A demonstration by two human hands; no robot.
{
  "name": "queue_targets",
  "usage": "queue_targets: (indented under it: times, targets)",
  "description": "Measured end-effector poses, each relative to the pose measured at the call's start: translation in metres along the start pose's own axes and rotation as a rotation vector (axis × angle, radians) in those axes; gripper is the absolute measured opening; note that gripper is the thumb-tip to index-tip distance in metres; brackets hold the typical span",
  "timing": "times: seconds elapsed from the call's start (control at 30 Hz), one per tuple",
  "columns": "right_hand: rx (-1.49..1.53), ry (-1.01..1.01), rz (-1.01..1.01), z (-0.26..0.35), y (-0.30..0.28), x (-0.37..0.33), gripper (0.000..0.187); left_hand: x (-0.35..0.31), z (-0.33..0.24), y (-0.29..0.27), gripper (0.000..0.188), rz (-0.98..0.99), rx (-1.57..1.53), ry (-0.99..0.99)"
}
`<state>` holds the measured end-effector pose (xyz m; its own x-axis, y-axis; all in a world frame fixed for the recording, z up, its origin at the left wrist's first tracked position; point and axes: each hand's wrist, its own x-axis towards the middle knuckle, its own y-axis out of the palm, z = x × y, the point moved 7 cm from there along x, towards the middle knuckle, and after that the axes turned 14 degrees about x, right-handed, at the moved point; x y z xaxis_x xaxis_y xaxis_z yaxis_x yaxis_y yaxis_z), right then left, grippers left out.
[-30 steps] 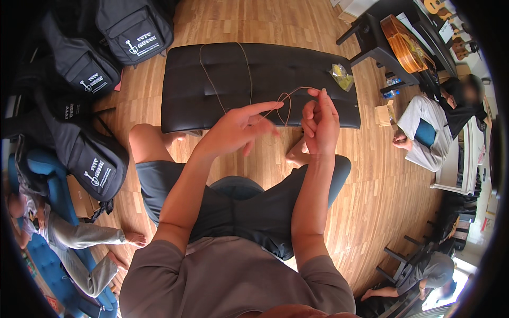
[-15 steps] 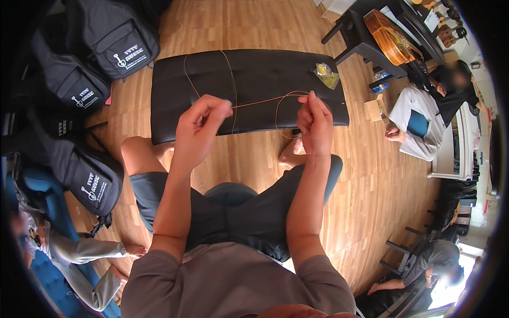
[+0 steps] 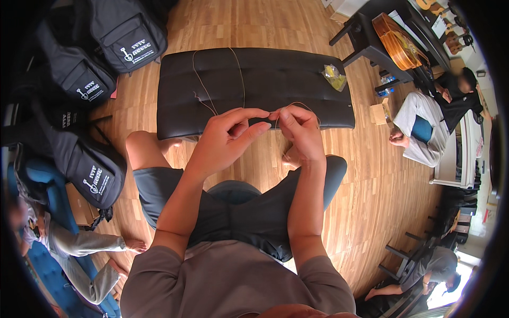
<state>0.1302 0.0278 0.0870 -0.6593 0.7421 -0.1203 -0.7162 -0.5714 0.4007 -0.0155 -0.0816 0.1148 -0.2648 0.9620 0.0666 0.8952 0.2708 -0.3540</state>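
Note:
Over the near edge of a black padded bench (image 3: 286, 79), my two hands meet at a thin brown cord (image 3: 305, 105). My right hand (image 3: 301, 132) pinches it between thumb and fingertips, and a small loop arches above those fingers. My left hand (image 3: 228, 139) reaches across from the left, its index fingertip beside the right fingertips and its thumb stretched out apart below. Whether its other, partly hidden fingers touch the cord does not show. More thin cord runs over the bench top behind my left hand in long curves.
A clear packet with yellow contents (image 3: 334, 78) lies on the bench's far right corner. Black instrument bags (image 3: 127, 42) stand at left. A guitar (image 3: 395, 42) rests at upper right. People sit at right, lower right and lower left.
My hands have come together from well apart, the left moving right and the right slightly left. The cord stretched between them has slackened, and my left thumb and index finger have parted.

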Motion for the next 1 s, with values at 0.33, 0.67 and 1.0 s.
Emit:
queue_targets:
  times: [0.33, 0.67, 1.0]
  targets:
    - [-0.267, 0.117, 0.111, 0.004, -0.035, -0.009, 0.017, -0.015, -0.005, -0.062, 0.011, -0.328, -0.003, 0.153]
    - [-0.367, -0.096, -0.256, 0.019, -0.131, -0.014, 0.017, -0.035, 0.004, -0.134, 0.019, -0.656, 0.043, -0.054]
    - [-0.073, -0.204, -0.177, 0.031, -0.186, -0.057, 0.009, -0.045, -0.001, -0.139, 0.013, -0.296, 0.085, -0.068]
